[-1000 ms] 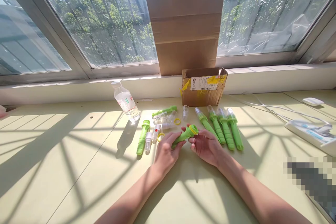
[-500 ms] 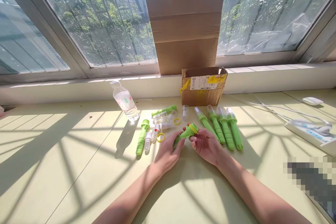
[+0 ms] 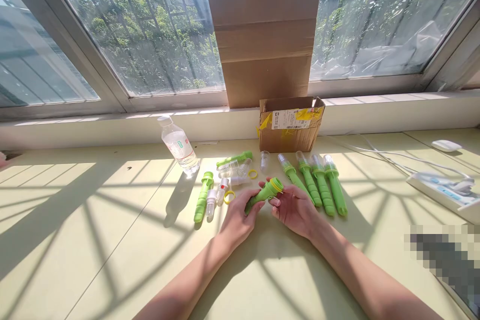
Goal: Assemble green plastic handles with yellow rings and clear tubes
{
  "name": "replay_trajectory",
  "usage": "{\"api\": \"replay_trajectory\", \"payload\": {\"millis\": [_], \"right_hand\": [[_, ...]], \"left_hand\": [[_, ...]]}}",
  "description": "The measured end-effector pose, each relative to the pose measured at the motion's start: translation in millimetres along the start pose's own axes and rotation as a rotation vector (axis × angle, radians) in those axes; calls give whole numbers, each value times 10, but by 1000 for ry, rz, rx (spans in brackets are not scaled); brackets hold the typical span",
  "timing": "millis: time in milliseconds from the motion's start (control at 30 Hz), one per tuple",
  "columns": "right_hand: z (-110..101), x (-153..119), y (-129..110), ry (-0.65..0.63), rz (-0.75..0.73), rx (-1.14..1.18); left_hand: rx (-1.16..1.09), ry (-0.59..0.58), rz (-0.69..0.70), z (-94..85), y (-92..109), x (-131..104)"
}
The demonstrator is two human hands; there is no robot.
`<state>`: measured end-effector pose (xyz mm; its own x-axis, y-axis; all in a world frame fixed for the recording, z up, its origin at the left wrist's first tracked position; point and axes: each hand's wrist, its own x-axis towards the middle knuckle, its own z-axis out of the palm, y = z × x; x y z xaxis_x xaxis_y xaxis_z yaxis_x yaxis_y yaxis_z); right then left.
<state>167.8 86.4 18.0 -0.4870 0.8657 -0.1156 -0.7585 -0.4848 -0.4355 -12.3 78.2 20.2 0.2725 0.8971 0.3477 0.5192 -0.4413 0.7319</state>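
My left hand (image 3: 240, 215) is wrapped round a green plastic handle (image 3: 265, 194), which tilts up to the right. A yellow ring (image 3: 278, 186) sits round its wide end. My right hand (image 3: 296, 210) is half curled, palm up, with fingertips at that ringed end; some fingers are hidden behind it. Left of my hands lie another green handle (image 3: 203, 197), small clear tubes with white caps (image 3: 211, 202) and a loose yellow ring (image 3: 229, 197). Beyond them are a further green handle (image 3: 235, 158), clear plastic pieces (image 3: 228, 167) and a second loose ring (image 3: 252, 174).
Several green sticks with clear tops (image 3: 323, 185) lie in a row at right. A clear cup (image 3: 264, 160) stands before an open cardboard box (image 3: 287, 132). There is a water bottle (image 3: 179, 145) at back left, and a power strip (image 3: 446, 192) with cables at right.
The handle has shifted very slightly lower and left in my left hand. My right fingers have eased a little at its ringed end. Objects on the table stay put.
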Motion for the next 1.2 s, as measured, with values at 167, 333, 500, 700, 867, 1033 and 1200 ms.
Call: {"api": "replay_trajectory", "payload": {"millis": [167,333,500,700,867,1033,1200], "right_hand": [[1,-3,13,-12,12,-21],[-18,-4,23,-27,5,-42],[-10,-9,25,-19,13,-26],[17,-15,37,-19,24,-8],[1,0,52,-21,3,-6],[-41,37,31,54,-44,-40],[-87,62,-23,77,-72,-58]], "left_hand": [[36,53,50,21,-29,-13],[65,68,72,12,-22,-2],[84,88,109,24,-38,0],[124,123,157,65,-86,-15],[164,130,161,76,-111,-14],[205,107,111,87,-110,-4],[232,100,24,70,-41,7]]}}
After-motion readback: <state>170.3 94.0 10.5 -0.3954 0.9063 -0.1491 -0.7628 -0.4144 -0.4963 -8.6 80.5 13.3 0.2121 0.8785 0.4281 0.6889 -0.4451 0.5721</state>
